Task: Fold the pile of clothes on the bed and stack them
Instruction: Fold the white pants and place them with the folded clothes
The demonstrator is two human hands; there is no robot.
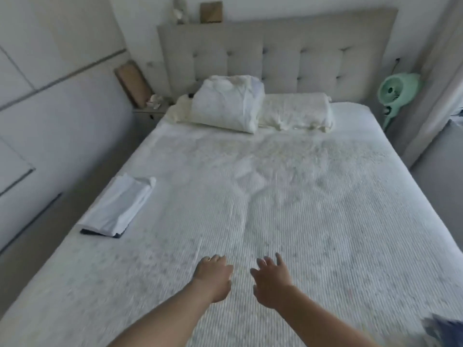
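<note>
Reaching empty over the near bed (313, 196), left hand (215, 279) and right hand (271, 281) spread, holding nothing; folded stack (117, 206) at left edge, blue cloth (443, 329) near right, likely next: lay flat, square before folding.

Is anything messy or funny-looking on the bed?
Not much. The folded stack sits tidily near the bed's left edge, a dark piece peeking out underneath. One pillow leans on the other, a bit crooked. The bedspread has a few wrinkles. Both hands, left and right, hold nothing.
</note>
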